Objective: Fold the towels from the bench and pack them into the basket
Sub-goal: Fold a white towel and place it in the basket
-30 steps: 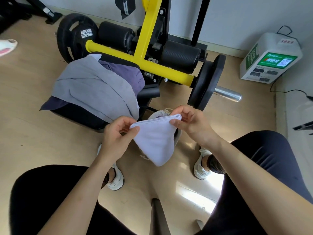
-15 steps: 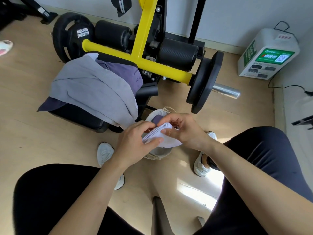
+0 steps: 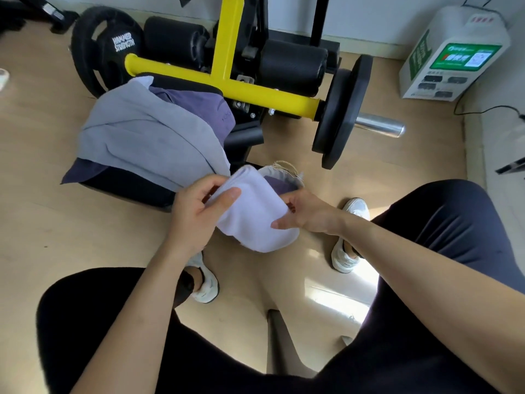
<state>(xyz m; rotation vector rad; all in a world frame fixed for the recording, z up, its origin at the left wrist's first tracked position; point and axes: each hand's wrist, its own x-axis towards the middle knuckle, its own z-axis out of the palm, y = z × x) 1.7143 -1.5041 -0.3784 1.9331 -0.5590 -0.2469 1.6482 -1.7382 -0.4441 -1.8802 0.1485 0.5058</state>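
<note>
Towels are the job, and one pale lilac towel (image 3: pixel 252 220) is in the person's grasp, held in the air just in front of the bench (image 3: pixel 127 189) and partly over the near rim of the basket (image 3: pixel 284 173) on the floor. The left hand (image 3: pixel 196 211) is closed on its left side, thumb on top; the right hand (image 3: pixel 306 213) pinches its right side, fingers tucked underneath. The bundle looks folded and thick, its long axis slanting from the upper left, near the bench, down to the lower right, with the loose rounded end hanging low.

To pack it well, I would keep both grips firm so the layers don't slip, and lower it flat onto the dark cloth already inside. A grey towel (image 3: pixel 142 137) and a purple towel (image 3: pixel 199 106) lie draped over the bench, not yet folded.
</note>
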